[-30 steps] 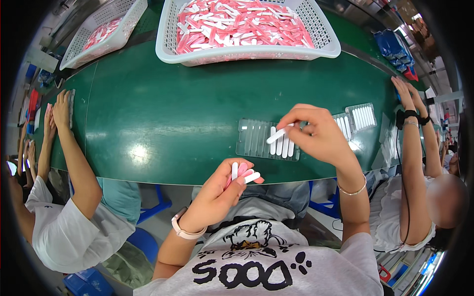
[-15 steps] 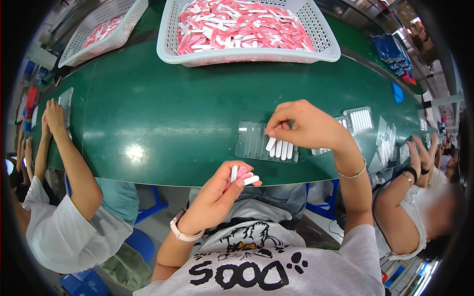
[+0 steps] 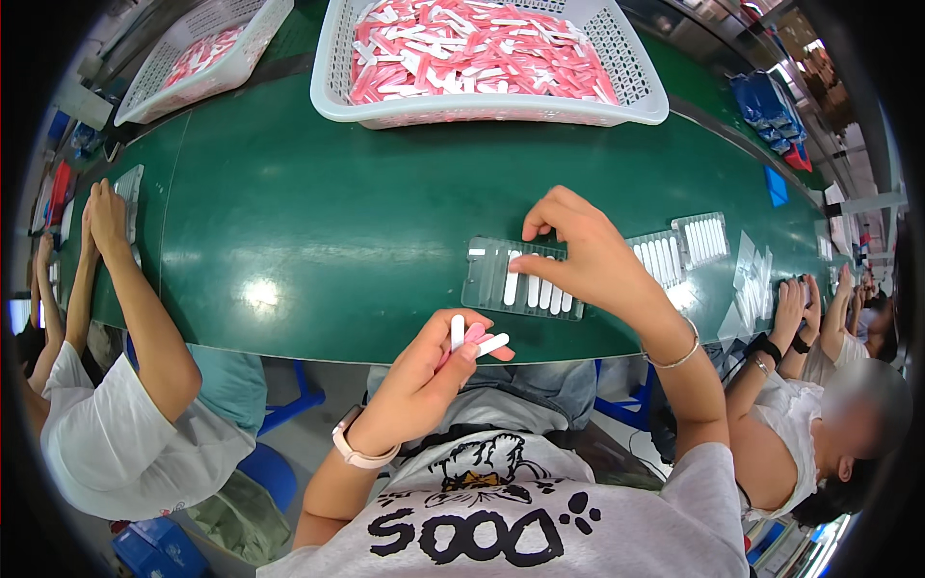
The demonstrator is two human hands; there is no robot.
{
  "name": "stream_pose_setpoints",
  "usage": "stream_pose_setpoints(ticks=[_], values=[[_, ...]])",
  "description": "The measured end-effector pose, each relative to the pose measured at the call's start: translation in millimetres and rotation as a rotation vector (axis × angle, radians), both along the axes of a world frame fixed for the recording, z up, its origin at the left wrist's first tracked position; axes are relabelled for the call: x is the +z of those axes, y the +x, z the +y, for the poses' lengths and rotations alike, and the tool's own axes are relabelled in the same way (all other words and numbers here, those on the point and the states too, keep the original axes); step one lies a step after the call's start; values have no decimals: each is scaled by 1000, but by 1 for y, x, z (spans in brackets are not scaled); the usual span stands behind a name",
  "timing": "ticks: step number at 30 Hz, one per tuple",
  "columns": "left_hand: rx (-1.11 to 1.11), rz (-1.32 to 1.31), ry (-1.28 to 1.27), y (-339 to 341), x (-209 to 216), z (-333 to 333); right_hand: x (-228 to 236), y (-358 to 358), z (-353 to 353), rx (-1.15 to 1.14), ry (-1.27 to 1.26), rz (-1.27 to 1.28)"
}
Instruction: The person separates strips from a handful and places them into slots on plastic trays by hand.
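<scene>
My left hand [image 3: 419, 380] is closed round several small flat strips with rounded ends [image 3: 488, 345], some white and some pink, fanned out past the fingertips. Ahead of it on the table lies a clear plastic tray [image 3: 487, 275] with narrow slots. Several white strips [image 3: 544, 294] lie side by side in its right part, while slots at its left hold none. My right hand [image 3: 583, 250] is over the tray, thumb tip on the upper end of the leftmost white strip [image 3: 512, 279]. The index finger is raised apart from the thumb, so this hand grips nothing.
A white perforated basket [image 3: 501, 114] heaped with pink and white strips stands ahead. Filled trays [image 3: 701, 239] and stacked clear plastic pieces [image 3: 750, 289] lie at the right. Another basket [image 3: 207, 67] stands far left. Co-workers' hands [image 3: 104, 217] work on both sides.
The white strip that my right fingers held has gone into a slot left of the others. My right thumb and index finger have spread apart. My left hand has hardly moved.
</scene>
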State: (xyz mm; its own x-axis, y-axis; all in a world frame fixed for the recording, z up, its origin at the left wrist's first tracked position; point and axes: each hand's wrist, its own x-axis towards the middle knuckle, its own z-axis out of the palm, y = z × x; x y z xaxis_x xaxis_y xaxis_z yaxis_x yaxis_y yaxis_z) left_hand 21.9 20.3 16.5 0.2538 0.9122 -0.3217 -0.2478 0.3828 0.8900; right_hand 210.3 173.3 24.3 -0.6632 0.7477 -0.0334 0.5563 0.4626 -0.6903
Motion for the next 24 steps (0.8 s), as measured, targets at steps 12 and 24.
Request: stream_pose_setpoints(ticks=[12, 24], values=[[20, -100, 23, 4, 5, -3, 2, 18, -26, -116, 336, -110], [-3, 41, 30, 9, 1, -4, 17, -1, -58, 54, -381, 217]])
